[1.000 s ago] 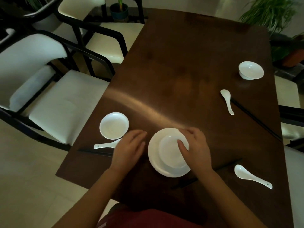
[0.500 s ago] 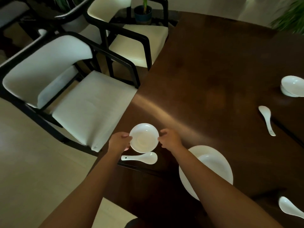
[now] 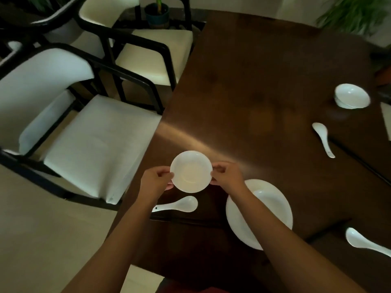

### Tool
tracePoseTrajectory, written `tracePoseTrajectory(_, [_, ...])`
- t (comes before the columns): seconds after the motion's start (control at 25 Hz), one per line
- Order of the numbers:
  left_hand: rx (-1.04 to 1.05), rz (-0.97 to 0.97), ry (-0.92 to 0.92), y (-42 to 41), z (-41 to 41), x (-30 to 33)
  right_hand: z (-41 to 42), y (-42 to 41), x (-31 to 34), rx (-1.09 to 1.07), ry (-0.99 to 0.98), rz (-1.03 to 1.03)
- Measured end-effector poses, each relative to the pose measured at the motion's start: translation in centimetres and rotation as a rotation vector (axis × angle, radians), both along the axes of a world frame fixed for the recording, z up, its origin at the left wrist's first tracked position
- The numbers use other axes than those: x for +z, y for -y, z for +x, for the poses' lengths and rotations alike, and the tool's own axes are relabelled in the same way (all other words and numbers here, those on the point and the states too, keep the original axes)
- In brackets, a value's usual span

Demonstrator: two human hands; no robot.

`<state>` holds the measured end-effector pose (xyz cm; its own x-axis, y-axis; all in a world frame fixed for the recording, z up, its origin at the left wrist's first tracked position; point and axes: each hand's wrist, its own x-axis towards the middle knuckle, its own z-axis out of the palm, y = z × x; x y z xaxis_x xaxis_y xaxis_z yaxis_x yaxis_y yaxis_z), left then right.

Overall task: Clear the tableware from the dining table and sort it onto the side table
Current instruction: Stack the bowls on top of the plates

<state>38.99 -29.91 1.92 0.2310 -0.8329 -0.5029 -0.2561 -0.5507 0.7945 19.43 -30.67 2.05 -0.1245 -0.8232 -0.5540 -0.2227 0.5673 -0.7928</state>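
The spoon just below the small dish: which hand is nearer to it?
Left. The left hand grips the dish above the spoon handle; the right hand is across the dish.

Showing plain white, unpatterned: small dish point(image 3: 191, 171) at centre, plate point(image 3: 243, 225) with stacked dish at 4 o'clock, spoon point(image 3: 179, 205) at 6, bowl point(image 3: 351, 95) at 2, spoons point(image 3: 322, 138) at 3 and point(image 3: 364, 242) at 4. Gleaming dark brown: table point(image 3: 264, 81). Pairing black frames with cream cushions: chairs point(image 3: 95, 134) at 9. Sitting teal at 12: plant pot point(image 3: 157, 16).
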Motion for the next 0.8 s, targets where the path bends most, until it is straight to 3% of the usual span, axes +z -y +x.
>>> tracePoseTrajectory(0.24, [-0.319,-0.102,-0.155,-1.1,-8.4,2.7,-9.9,-6.6,4.3,-0.203,-0.068,-0.148])
tracePoseTrajectory(0.44, [-0.544,-0.110,-0.042,-2.8,-13.8,2.2,-14.1,-11.1,3.0,-0.288,-0.194,-0.040])
tracePoseTrajectory(0.8, [-0.614,-0.133,0.130,-4.9,-15.2,0.3,-14.1,-13.4,0.7,-0.292,-0.330,0.002])
